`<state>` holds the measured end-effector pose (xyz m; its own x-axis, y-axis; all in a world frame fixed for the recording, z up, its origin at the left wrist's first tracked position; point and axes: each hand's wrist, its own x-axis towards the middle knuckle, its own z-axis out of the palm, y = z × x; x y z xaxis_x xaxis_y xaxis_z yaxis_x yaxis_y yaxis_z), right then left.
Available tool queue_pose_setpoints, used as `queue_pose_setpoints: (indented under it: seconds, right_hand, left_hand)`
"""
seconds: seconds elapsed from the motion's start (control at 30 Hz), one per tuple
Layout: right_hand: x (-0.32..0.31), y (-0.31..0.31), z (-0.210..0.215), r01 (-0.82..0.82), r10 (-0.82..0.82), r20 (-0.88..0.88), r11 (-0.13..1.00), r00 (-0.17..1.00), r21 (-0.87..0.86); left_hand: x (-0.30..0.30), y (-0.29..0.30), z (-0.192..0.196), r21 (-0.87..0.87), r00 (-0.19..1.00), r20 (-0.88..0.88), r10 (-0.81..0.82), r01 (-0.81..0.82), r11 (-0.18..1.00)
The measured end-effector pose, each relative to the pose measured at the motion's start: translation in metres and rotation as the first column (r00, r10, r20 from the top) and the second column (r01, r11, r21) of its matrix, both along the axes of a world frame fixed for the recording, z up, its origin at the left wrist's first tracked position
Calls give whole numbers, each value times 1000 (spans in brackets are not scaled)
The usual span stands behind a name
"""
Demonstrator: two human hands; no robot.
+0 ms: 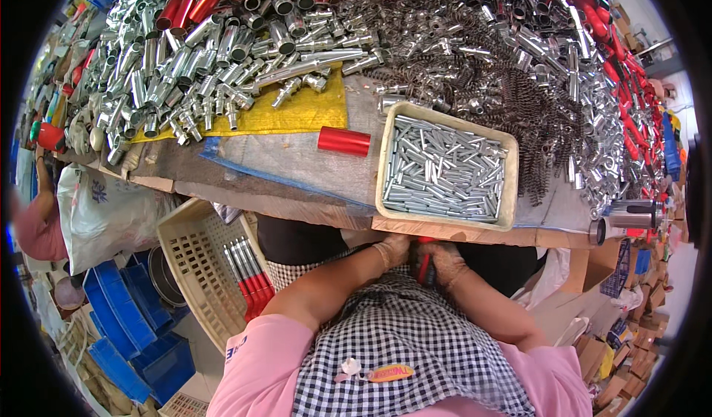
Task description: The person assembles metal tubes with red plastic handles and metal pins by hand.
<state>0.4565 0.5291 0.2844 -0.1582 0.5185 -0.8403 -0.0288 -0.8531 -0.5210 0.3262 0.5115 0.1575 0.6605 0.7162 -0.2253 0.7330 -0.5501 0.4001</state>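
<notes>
Hands [419,257] meet below table edge [445,232]; both clenched on a red rod [423,267]; tray [389,172] above.

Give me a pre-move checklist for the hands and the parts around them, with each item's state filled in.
1. Both hands gloved: left hand, right hand: ok.
2. Red part held between the hands: ok; which hand grips it: cannot tell.
3. Tray of small silver tubes stocked: ok.
4. Tray fully on the bench: cannot tell; it sits right at the edge.
5. Basket at the left holds red-and-silver pieces: ok.
6. Loose red tube lying beside the tray: ok.
</notes>
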Motion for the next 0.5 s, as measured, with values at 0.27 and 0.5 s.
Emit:
queue_pose_setpoints:
  seconds: [0.27, 0.5]
  right_hand:
    - [19, 2, 38, -1, 8, 44, 988, 999, -157]
    - [-13, 3, 16, -58, 56, -47, 998, 997, -34]
  left_hand:
    - [10, -3, -18, -396, 809, 478, 341, -147, 906]
    - [18, -20, -90, -67, 996, -36, 83, -85, 994]
